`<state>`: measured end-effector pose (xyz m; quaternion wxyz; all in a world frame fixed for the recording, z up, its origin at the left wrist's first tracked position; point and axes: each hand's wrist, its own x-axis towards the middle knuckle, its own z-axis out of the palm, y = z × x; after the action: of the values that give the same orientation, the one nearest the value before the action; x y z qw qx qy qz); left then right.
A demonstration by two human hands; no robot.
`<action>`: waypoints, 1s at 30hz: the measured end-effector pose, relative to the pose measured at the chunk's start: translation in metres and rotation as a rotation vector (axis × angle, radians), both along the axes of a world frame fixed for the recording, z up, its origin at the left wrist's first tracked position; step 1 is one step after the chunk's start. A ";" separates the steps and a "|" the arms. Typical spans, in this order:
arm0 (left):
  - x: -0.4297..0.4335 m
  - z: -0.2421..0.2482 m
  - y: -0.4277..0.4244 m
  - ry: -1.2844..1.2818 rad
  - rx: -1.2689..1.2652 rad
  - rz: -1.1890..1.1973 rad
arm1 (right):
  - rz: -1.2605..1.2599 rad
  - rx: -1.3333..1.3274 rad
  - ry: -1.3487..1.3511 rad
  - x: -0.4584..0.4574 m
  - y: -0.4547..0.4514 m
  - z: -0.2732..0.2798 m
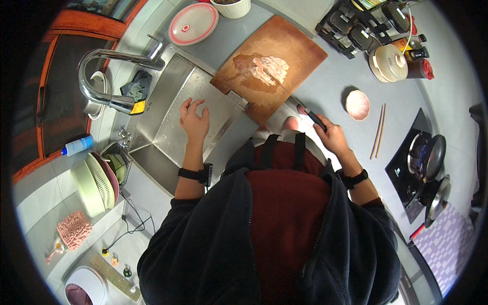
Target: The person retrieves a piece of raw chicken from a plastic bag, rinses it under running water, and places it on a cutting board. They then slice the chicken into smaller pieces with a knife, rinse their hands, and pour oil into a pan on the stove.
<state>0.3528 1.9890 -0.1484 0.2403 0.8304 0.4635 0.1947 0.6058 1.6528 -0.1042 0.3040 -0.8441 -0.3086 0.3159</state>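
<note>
My right hand grips the black handle of a kitchen knife. Its blade reaches up and left over the wooden cutting board, with the tip at a small heap of pale sliced raw meat. Whether the blade touches the meat I cannot tell. Wet patches surround the slices. My left hand hangs above the stainless steel sink, fingers curled apart and holding nothing. One corner of the board juts over the counter's front edge.
A chrome faucet arches over the sink's left side. An oval lidded container sits behind it. To the right are a pink scalloped bowl, wooden chopsticks, a cooktop with pans, and a cream electric pot.
</note>
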 end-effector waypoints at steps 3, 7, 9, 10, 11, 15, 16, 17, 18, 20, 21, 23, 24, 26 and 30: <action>0.001 0.001 -0.001 -0.008 -0.016 -0.001 | -0.018 0.034 -0.036 0.002 -0.003 -0.002; 0.003 0.002 -0.002 0.001 -0.006 0.000 | -0.051 -0.001 -0.083 0.003 -0.005 -0.004; 0.004 0.003 -0.002 0.016 -0.008 0.005 | -0.030 0.044 -0.110 0.003 -0.006 -0.004; 0.004 0.003 -0.002 0.018 -0.006 0.006 | -0.030 0.056 -0.098 0.003 -0.006 -0.004; 0.004 0.003 -0.002 0.011 -0.022 0.009 | -0.039 0.049 -0.099 0.003 -0.006 -0.004; 0.002 0.003 -0.002 0.015 -0.019 0.007 | -0.064 -0.002 -0.079 0.005 -0.008 -0.003; 0.002 0.002 -0.002 0.018 -0.001 0.001 | -0.064 -0.011 -0.091 0.005 -0.009 -0.003; 0.002 0.002 -0.002 0.021 -0.002 0.003 | -0.055 0.013 -0.103 0.006 -0.009 -0.004; 0.002 0.002 -0.002 0.016 0.000 0.004 | -0.047 0.036 -0.116 0.007 -0.010 -0.004; 0.001 0.001 -0.002 0.017 0.000 0.007 | -0.053 0.059 -0.125 0.008 -0.011 -0.007; 0.001 0.001 -0.002 0.021 -0.001 0.010 | -0.068 0.058 -0.123 0.009 -0.012 -0.008; 0.001 0.001 -0.002 0.022 -0.003 0.014 | -0.083 0.061 -0.135 0.011 -0.013 -0.010; 0.001 0.001 -0.003 0.019 -0.006 0.014 | -0.083 0.065 -0.149 0.011 -0.013 -0.011; 0.001 0.000 -0.003 0.018 -0.001 0.009 | -0.085 0.055 -0.146 0.013 -0.014 -0.011; 0.001 -0.002 -0.002 0.016 0.016 -0.002 | -0.112 0.030 -0.112 0.015 -0.015 -0.007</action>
<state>0.3540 1.9874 -0.1502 0.2301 0.8343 0.4630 0.1913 0.6208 1.6378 -0.1115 0.3158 -0.8719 -0.2820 0.2460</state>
